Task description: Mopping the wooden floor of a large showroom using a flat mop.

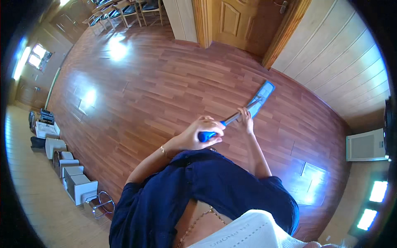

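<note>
- The left hand (199, 131) is closed around the rounded blue plastic handle end (206, 136) of a flat mop, fingers curled over the top and the blue knob showing below them.
- The right hand (247, 120) is curled around the slim grey metal shaft (232, 119), lower down and nearer the head; its thumb is hard to make out.
- With hands spread like this, the upper one would best serve as the pivot and the lower one as the guide, both firm but not rigid.
- The long light-blue rectangular mop head (266, 89) lies ahead and to the right, seemingly flat on the reddish-brown wood-plank floor (178, 82). Even pressure along its whole length should keep an edge from lifting.
- Beyond it stand the orange-brown wooden door frame (269, 60) and the pale panelled wall (326, 49), near the head but apart from it. A slower stroke seems wise there, with the long side turned parallel to the wall base.
- Farther right, a square floor panel with a metal edge (314, 180) and a white box-shaped unit (366, 145) call for care: a pad could catch on the seam or knock the unit's base.
</note>
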{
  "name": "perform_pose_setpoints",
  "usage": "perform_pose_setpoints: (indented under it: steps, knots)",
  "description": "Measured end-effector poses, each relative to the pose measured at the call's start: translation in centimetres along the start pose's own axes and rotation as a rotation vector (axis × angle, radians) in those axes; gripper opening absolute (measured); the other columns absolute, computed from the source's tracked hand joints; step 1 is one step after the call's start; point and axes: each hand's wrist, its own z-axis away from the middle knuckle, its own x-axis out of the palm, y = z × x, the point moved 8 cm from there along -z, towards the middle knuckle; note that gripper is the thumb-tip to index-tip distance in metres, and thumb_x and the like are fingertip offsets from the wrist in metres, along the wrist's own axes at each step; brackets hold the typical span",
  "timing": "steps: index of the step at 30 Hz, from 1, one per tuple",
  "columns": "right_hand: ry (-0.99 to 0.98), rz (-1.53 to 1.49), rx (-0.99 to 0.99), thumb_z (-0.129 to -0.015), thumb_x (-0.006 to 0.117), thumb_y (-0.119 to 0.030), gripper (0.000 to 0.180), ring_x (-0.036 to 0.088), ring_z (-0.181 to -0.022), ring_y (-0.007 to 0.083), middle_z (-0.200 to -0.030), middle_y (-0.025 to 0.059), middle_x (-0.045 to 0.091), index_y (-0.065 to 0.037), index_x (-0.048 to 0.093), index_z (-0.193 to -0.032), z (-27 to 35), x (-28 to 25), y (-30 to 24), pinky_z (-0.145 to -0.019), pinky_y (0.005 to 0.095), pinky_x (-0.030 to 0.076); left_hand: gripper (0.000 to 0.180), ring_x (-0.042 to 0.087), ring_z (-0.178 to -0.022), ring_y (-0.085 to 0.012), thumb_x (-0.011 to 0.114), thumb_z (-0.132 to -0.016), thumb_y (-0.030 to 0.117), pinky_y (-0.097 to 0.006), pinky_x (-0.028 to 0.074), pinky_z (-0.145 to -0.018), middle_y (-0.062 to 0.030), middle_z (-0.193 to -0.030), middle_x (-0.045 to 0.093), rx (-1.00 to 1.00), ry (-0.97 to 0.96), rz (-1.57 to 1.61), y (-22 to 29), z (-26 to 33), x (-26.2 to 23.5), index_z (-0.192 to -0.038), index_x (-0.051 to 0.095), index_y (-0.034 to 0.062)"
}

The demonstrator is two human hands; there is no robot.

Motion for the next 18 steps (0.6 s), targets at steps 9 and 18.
perform_pose_setpoints:
  steps: [9,18]
  knots:
    - [0.201,-0.045,0.154,-0.078,0.067,-0.021,0.015,0.061,-0.079,0.0342,-0.094,0.013,0.057,-0.013,0.057,-0.087,1.6,-3.0,3.7,-0.065,0.0439,0.05,0.01,0.058,-0.098,-0.0187,0.07,-0.081,0.017,-0.039,0.035,-0.087,-0.0015,-0.098,0.062,-0.07,-0.263,0.01,-0.7,-1.8,7.1,-0.084,0.061,0.0135]
    - [0.031,-0.14,-0.086,-0.079,0.058,-0.011,0.005,0.061,-0.076,0.0343,-0.084,0.0109,0.057,-0.013,0.058,-0.084,-2.8,1.8,-0.9,-0.063,0.0446,0.05,0.015,0.058,-0.094,-0.02,0.071,-0.078,0.017,-0.039,0.036,-0.087,-0.0025,-0.093,0.06,-0.096,-0.036,-0.151,0.9,-0.3,5.0,-0.078,0.057,0.0135]
